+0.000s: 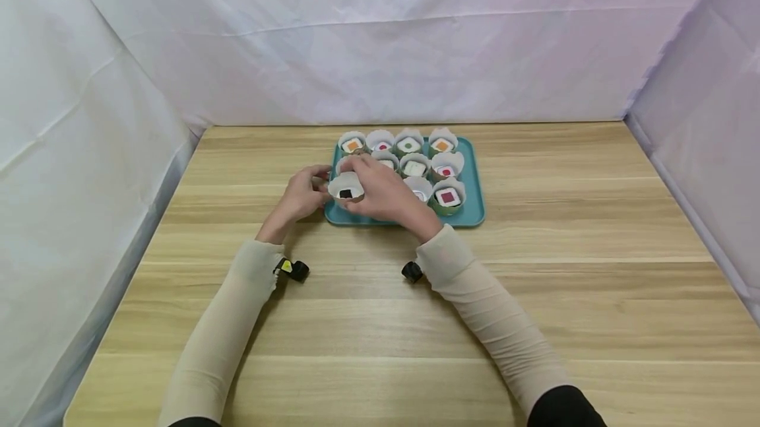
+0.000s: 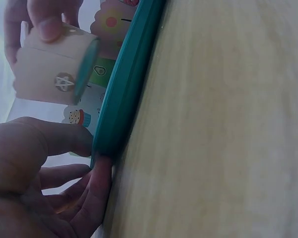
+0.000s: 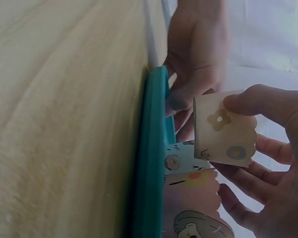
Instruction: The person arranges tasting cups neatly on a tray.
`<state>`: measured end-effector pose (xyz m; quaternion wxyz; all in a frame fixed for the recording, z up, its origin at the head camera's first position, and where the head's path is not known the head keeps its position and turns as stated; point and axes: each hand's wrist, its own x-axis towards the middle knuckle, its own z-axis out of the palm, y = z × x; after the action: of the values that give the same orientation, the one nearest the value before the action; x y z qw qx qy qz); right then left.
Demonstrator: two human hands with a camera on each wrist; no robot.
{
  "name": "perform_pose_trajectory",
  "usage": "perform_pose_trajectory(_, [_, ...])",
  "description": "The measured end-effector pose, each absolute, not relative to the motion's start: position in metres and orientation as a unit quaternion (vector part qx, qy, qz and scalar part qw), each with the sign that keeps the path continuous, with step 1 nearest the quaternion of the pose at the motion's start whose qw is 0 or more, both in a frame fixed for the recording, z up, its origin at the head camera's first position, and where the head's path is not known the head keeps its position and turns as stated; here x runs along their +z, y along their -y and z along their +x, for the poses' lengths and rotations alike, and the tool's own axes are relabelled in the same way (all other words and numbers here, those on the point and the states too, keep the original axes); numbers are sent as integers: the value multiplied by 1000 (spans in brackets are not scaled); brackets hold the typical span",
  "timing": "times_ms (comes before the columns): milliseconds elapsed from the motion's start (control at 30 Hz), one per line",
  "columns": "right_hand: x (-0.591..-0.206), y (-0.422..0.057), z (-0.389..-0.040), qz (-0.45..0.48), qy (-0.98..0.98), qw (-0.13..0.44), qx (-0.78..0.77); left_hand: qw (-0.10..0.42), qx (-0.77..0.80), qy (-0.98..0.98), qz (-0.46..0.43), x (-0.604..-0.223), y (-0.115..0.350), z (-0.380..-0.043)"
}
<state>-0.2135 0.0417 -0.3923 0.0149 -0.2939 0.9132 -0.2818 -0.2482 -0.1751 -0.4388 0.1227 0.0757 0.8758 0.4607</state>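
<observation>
A paper baking cup point(image 1: 342, 183) with a scalloped rim and a white-and-black piece inside is held by my right hand point(image 1: 382, 191) over the front left part of a teal tray point(image 1: 476, 199). In the right wrist view, my thumb presses the side of this cup point(image 3: 222, 134), which has a flower print, and fingers support it opposite. Its base shows raised above the tray in the left wrist view. At the tray's left edge, my left hand point(image 1: 301, 195) pinches the rim between thumb and fingers. Several similar cups stand in rows on the tray, partly hidden by my right hand.
Among the other cups are one with an orange-and-white piece point(image 1: 442, 144) at the back right and one with a dark red square point(image 1: 448, 197) at the front right. The wooden table point(image 1: 570, 235) reaches back to a white cloth wall point(image 1: 404, 70).
</observation>
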Motion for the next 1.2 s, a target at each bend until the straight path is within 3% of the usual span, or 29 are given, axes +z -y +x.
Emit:
perform_pose_trajectory(233, [-398, -38, -212, -286, -933, -29, -216, 123, 454, -879, 71, -437, 176, -247])
perform_pose_trajectory(667, [-407, -34, -210, -274, -950, -57, -138, 124, 443, -885, 75, -438, 176, -248])
perform_pose_trajectory(1200, [-400, -42, -208, -260, -955, -60, -129, 119, 441, -887, 75, -440, 176, -248])
